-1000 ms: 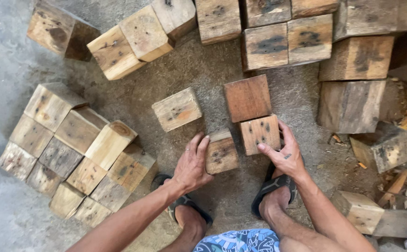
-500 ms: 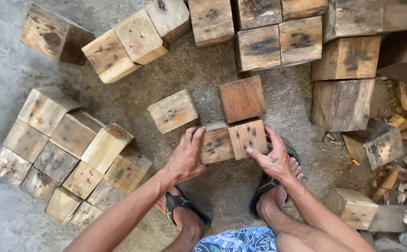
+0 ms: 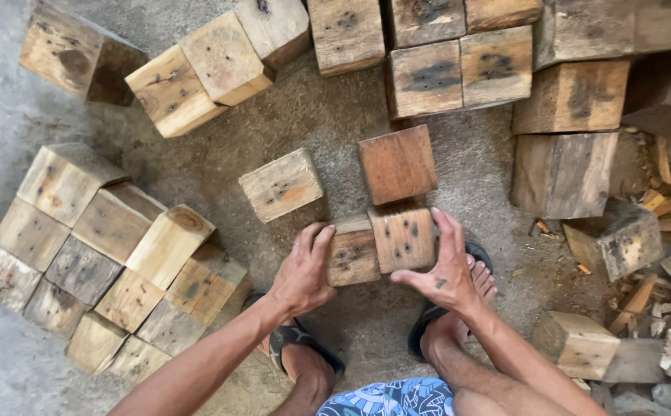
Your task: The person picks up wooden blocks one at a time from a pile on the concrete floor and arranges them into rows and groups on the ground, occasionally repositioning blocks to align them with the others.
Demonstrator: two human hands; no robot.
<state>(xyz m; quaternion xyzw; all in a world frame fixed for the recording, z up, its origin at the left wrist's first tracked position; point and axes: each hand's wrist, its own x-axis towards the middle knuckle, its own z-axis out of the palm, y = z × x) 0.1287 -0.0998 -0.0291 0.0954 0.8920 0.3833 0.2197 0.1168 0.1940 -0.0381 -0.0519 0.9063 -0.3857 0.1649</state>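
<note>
Two weathered, nail-holed square wooden blocks, the darker left one point(image 3: 353, 254) and the paler right one point(image 3: 403, 237), touching side by side on the grey concrete floor point(image 3: 197, 162), near its middle, just ahead of the sandalled feet point(image 3: 458, 308). Pressed together from both sides, not lifted.

Risks, as judgement: blocks of unequal height squeezed only from the outer faces, so likely to hinge apart at the seam and drop toward the toes if raised this way. Rough, splintery faces and old nail holes: possible snag on a palm. Reddish-brown square block point(image 3: 398, 163) touching the far edge of the right one, so liable to be nudged or dragged along.

Left hand point(image 3: 304, 270): fingers spread wide and flat against the outer side and top edge of the darker block, a press rather than a closed grip. Right hand point(image 3: 447, 266): likewise opened out, palm on the outer side of the paler block, fingers reaching along its edge. Neither clenched; both released enough to slide.

Pale block with an orange stain point(image 3: 281, 185) apart to the left; packed rows of blocks point(image 3: 97, 254) toward the floor's left edge.
</note>
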